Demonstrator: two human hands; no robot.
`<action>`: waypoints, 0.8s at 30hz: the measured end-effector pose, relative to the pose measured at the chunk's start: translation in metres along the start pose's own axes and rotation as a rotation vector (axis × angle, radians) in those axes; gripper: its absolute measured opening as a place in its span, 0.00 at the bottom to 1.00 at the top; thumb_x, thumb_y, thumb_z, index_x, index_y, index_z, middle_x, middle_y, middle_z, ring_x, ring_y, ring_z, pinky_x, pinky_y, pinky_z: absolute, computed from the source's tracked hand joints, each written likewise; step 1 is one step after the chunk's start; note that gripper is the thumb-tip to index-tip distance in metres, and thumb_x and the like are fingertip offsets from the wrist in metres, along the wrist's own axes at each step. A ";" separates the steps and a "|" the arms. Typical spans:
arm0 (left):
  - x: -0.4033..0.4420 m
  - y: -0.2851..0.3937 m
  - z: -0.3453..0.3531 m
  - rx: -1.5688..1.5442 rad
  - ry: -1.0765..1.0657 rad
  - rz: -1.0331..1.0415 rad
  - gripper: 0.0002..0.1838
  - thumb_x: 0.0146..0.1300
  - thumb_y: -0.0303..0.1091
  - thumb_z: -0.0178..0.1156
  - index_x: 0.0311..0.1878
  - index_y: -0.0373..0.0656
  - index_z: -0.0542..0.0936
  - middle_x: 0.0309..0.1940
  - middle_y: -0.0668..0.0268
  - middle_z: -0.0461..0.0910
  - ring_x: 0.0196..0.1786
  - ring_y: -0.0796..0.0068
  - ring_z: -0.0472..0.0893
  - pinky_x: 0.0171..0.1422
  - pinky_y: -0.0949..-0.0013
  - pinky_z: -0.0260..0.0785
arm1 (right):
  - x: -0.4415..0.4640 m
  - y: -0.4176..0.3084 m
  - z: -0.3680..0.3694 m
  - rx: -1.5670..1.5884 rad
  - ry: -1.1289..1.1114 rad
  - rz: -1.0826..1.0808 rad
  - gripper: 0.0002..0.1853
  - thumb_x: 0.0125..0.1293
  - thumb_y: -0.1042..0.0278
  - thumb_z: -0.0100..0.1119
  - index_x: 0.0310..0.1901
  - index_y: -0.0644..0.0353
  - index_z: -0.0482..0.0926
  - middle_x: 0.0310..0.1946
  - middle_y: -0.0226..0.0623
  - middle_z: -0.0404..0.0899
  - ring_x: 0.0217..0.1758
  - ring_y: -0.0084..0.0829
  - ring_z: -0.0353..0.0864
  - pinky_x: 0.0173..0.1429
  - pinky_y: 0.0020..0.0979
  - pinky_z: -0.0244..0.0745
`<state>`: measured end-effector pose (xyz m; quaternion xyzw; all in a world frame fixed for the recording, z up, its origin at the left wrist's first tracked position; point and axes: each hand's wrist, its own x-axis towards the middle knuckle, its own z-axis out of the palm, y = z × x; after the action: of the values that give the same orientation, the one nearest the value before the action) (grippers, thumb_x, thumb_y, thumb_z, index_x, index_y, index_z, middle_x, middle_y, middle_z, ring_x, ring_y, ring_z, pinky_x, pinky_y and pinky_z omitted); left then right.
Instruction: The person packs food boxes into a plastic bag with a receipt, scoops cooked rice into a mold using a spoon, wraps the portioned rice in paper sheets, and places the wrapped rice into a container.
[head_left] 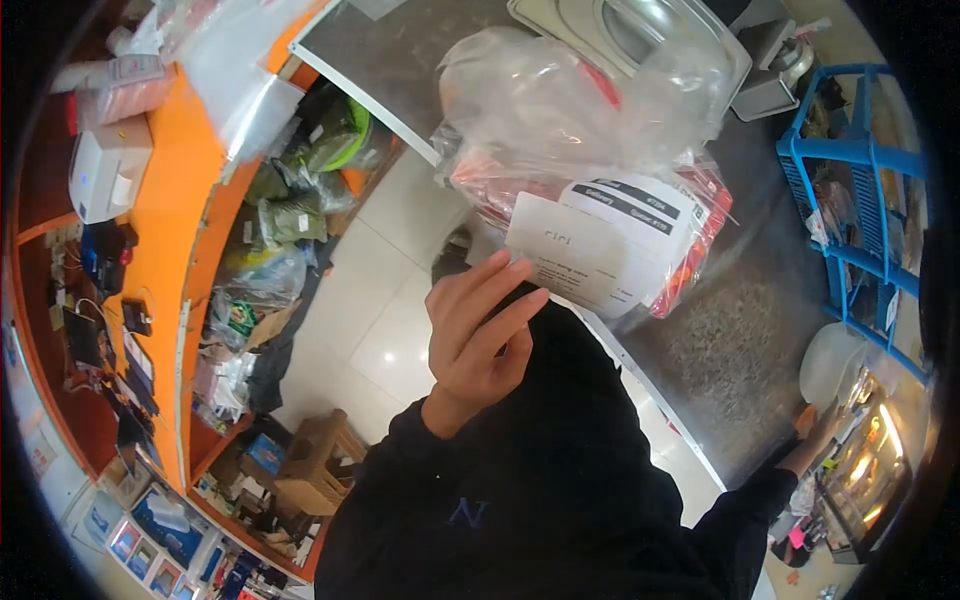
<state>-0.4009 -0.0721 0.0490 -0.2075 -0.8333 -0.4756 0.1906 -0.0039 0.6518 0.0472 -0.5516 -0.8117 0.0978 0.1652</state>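
My left hand [482, 335] is raised in front of my dark top, fingers stretched out and apart. Its fingertips overlap the lower left edge of a white printed slip [570, 250]; I cannot tell whether they touch it. Under the slip lies another printed label with dark bands [645, 210], on a clear plastic bag [560, 110] with red and orange contents. My right hand [818, 428] reaches to the far right, beside a white tub [832, 362]. Its fingers are too small and partly hidden to make out.
The bag rests on a grey metal table [735, 340] with pale edges, near a metal tray lid [690, 30]. A blue rack [850, 155] stands right. At left, an orange counter [190, 200] carries a white printer [110, 170], above shelves of bagged goods [295, 215] and a cardboard box [320, 465].
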 end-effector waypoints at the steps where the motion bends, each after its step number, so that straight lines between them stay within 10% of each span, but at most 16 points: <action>1: -0.003 -0.003 0.003 -0.005 0.018 0.006 0.12 0.51 0.19 0.57 0.39 0.41 0.80 0.47 0.56 0.79 0.53 0.54 0.77 0.53 0.60 0.67 | -0.010 -0.020 0.001 0.080 0.045 0.056 0.38 0.61 0.41 0.52 0.60 0.69 0.66 0.60 0.55 0.66 0.61 0.49 0.69 0.58 0.42 0.71; 4: -0.002 -0.003 0.006 -0.006 0.015 0.026 0.13 0.49 0.19 0.57 0.38 0.42 0.81 0.46 0.59 0.79 0.50 0.58 0.77 0.53 0.64 0.68 | 0.005 -0.032 -0.021 -0.425 0.177 0.019 0.38 0.61 0.40 0.52 0.59 0.70 0.68 0.52 0.56 0.74 0.55 0.51 0.74 0.58 0.41 0.70; 13: -0.013 0.011 0.019 -0.122 -0.008 -0.073 0.21 0.41 0.22 0.61 0.44 0.44 0.83 0.26 0.71 0.68 0.28 0.74 0.66 0.36 0.70 0.59 | 0.005 -0.141 -0.069 -0.413 0.377 -0.362 0.29 0.61 0.43 0.56 0.47 0.67 0.77 0.37 0.54 0.80 0.40 0.50 0.79 0.46 0.44 0.73; 24: -0.019 0.007 0.019 -0.112 -0.003 -0.126 0.20 0.46 0.27 0.61 0.46 0.42 0.83 0.24 0.70 0.68 0.27 0.74 0.66 0.31 0.72 0.57 | 0.006 -0.188 -0.086 -0.472 0.464 -0.463 0.29 0.61 0.41 0.53 0.56 0.55 0.74 0.50 0.46 0.77 0.45 0.42 0.79 0.48 0.43 0.72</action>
<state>-0.3840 -0.0557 0.0353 -0.1658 -0.8171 -0.5321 0.1473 -0.1358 0.5850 0.1919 -0.3845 -0.8558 -0.2582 0.2304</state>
